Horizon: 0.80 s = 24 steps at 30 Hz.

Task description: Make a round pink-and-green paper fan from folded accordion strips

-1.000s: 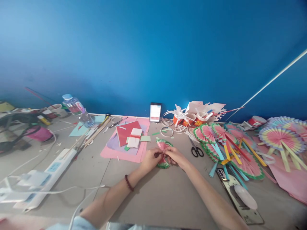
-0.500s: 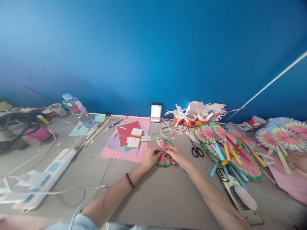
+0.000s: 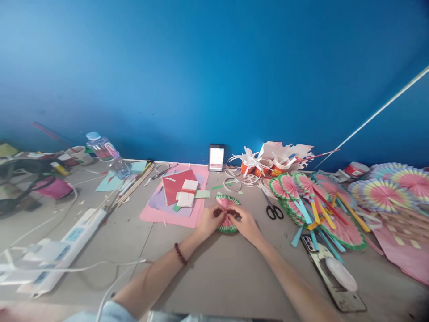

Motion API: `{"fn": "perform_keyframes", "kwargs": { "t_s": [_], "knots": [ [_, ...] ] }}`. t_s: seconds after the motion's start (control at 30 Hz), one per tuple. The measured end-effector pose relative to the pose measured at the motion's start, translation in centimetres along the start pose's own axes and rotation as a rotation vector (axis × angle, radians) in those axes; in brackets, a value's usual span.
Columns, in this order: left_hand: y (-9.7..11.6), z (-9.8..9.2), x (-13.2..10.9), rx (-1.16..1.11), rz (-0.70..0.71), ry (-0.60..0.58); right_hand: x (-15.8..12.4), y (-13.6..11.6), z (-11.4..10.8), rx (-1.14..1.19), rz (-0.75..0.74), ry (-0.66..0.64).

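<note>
A pleated paper fan (image 3: 227, 225), pink with green edges, lies on the table in front of me, spread out at its far and near ends. My left hand (image 3: 212, 220) pinches its narrow middle from the left. From the right, my right hand (image 3: 244, 222) closes its fingertips on the same middle, so the fan's centre is partly hidden. Beyond the left hand is a pink paper sheet (image 3: 150, 217) with a purple sheet, a red sheet (image 3: 172, 192) and a small white packet (image 3: 187, 197) on it. Black-handled scissors (image 3: 275, 212) rest to the right of the hands.
Several finished fans (image 3: 345, 223) with coloured strips are piled at the right, near a phone (image 3: 345, 300) bearing a white mouse-shaped object (image 3: 341, 273). Another person's hand (image 3: 410, 228) is at far right. A power strip (image 3: 72, 241), bottle (image 3: 109, 154) and sticks (image 3: 136, 185) lie left.
My right hand's fingers have drawn in around the fan's middle, and the fan looks spread a little wider. At far right, the other person's hand has moved inward over the pink paper.
</note>
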<state>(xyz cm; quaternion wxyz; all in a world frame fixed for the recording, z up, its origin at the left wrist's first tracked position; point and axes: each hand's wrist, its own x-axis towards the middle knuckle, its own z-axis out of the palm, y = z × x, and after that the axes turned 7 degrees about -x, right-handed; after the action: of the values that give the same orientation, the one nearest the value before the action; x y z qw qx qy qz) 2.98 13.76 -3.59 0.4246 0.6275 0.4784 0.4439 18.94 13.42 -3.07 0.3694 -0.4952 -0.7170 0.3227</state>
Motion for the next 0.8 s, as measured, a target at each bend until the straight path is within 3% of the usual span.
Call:
{"fn": "perform_keyframes", "kwargs": {
  "t_s": [0.2,0.53,0.8],
  "knots": [
    [-0.1,-0.1,-0.1,0.046,0.133,0.047,0.2,0.6,0.5,0.023,0.046,-0.041],
    [0.1,-0.3,0.1,0.059,0.170,0.012,0.9,0.5,1.0,-0.037,0.087,0.049],
    [0.1,-1.0,0.5,0.063,0.181,-0.034,1.0,0.4,0.6,0.009,0.143,0.027]
  ]
}}
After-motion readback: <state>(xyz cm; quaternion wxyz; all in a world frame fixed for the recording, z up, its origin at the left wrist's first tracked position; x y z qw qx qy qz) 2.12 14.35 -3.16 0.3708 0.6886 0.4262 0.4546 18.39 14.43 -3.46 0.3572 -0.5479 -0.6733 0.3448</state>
